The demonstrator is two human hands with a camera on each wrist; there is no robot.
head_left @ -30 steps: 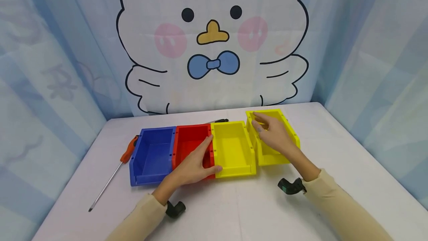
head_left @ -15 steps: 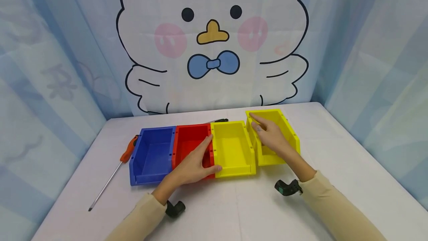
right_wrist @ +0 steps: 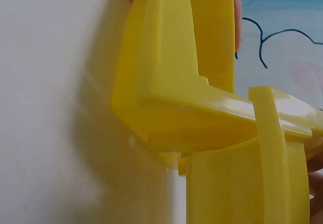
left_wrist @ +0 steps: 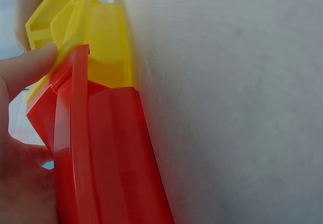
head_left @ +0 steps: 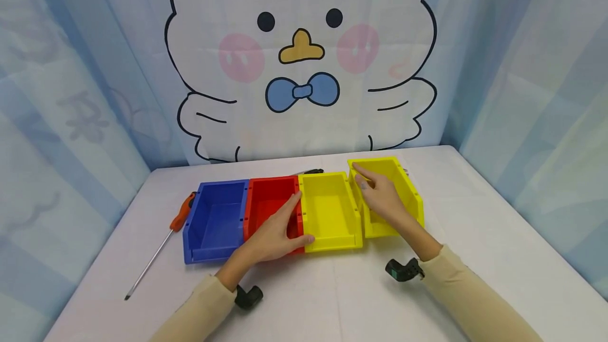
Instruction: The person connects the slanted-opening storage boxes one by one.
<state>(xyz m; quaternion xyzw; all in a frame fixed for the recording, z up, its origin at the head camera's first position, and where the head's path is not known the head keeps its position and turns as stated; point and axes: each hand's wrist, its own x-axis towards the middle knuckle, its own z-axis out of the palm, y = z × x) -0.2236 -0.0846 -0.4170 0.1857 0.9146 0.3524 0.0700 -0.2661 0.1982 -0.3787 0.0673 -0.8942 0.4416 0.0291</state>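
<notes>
A blue bin (head_left: 220,220), a red bin (head_left: 268,199) and a yellow bin (head_left: 330,210) stand side by side. My left hand (head_left: 268,236) rests over the red bin, its fairly straight index finger and thumb spread along the seam with the yellow one. In the left wrist view, the thumb (left_wrist: 33,65) lies on the yellow rim. A second yellow bin (head_left: 410,199) sits at the right, set farther back and slightly askew. My right hand (head_left: 382,197) reaches into it and grips its left wall, index finger at the back left corner. The right wrist view mostly hides this grip behind plastic.
An orange-handled screwdriver (head_left: 180,218) lies left of the blue bin, blade toward the near left. Behind the red and yellow bins shows a black-handled tool (head_left: 313,171). A small metallic thing (head_left: 406,171) peeks out behind the right bin. A printed curtain (head_left: 304,125) stands behind the table.
The right yellow bin has shifted slightly toward me and left. My right hand and forearm have moved left and a little nearer. The left hand and the other bins stay in place.
</notes>
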